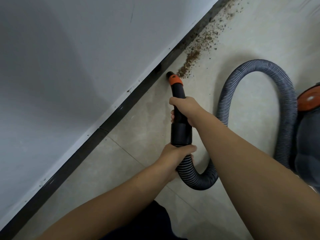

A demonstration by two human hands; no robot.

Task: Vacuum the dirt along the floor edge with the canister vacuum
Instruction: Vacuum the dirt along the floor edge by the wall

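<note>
Both hands (pixel 183 110) grip black plastic vacuum nozzle (pixel 175 87); brown dirt trail (pixel 195 54) runs toward 1 o'clock, right hand nearer

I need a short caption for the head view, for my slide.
Both hands steer the nozzle to the dirt along the baseboard.

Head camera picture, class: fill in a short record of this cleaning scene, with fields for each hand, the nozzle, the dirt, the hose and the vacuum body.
right hand: right hand grips the black nozzle tube
left hand: left hand holds the hose end below the black cuff
nozzle: nozzle tip low by the baseboard, at the near end of the dirt
dirt: dirt, a brown trail along the floor edge, running away ahead
hose: hose loops on the floor to the right
vacuum body: vacuum body at the right edge, partly cut off
</note>
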